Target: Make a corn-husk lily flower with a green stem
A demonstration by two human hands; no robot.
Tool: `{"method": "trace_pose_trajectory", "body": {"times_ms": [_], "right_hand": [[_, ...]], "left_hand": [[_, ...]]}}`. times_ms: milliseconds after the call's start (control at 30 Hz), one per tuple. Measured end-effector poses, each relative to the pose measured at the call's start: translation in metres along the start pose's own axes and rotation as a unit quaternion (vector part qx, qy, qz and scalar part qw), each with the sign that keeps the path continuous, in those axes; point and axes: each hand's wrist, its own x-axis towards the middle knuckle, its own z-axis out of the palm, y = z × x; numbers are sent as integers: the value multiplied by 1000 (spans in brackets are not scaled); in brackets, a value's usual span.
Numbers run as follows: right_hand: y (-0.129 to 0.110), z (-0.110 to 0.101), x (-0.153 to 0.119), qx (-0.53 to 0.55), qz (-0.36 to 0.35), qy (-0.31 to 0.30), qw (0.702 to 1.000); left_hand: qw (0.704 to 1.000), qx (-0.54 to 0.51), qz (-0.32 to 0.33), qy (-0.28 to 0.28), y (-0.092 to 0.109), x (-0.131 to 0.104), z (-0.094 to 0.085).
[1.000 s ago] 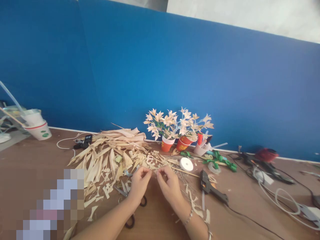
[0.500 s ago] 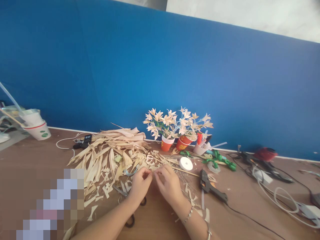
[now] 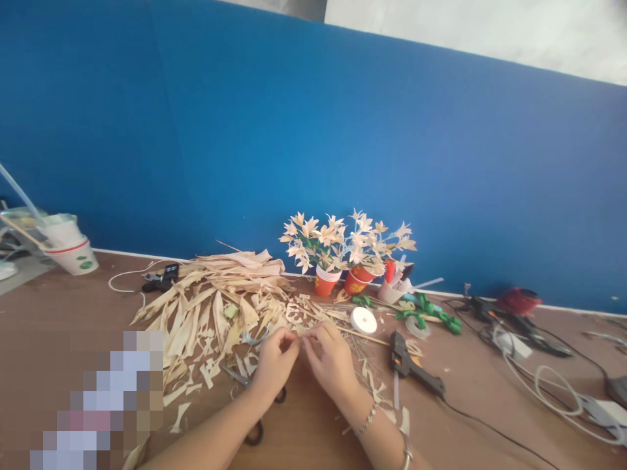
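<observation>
My left hand (image 3: pixel 277 363) and my right hand (image 3: pixel 329 360) meet almost fingertip to fingertip over the brown table. Both are pinched closed, and whatever lies between the fingers is too small to make out. Scissors (image 3: pixel 236 374) with black handles lie partly under my left wrist. Left of that hand spreads a heap of dried pale husks (image 3: pixel 215 294) with cut scraps. A white spool (image 3: pixel 363 320) rests beyond my right hand, and a black glue gun (image 3: pixel 414 365) lies to its right.
Two red cups (image 3: pixel 326 282) of pale husk flowers (image 3: pixel 360 238) stand by the blue partition (image 3: pixel 294 130). Green tape pieces (image 3: pixel 431 311) lie near a cup of tools (image 3: pixel 392 290). White cables (image 3: pixel 543 385) run at right; white cups (image 3: pixel 76 254) stand at far left.
</observation>
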Motion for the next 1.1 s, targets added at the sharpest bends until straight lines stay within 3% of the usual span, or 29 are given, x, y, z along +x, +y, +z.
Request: {"method": "trace_pose_trajectory", "body": {"times_ms": [867, 1000, 1100], "right_hand": [[0, 0, 0, -30, -16, 12, 999], [-2, -3, -1, 32, 25, 17, 999], [-2, -5, 1, 115, 125, 30, 985]], "left_hand": [[999, 14, 19, -24, 0, -2, 0], [1000, 1, 18, -16, 0, -1, 0], [1000, 0, 22, -12, 0, 0, 1]]}}
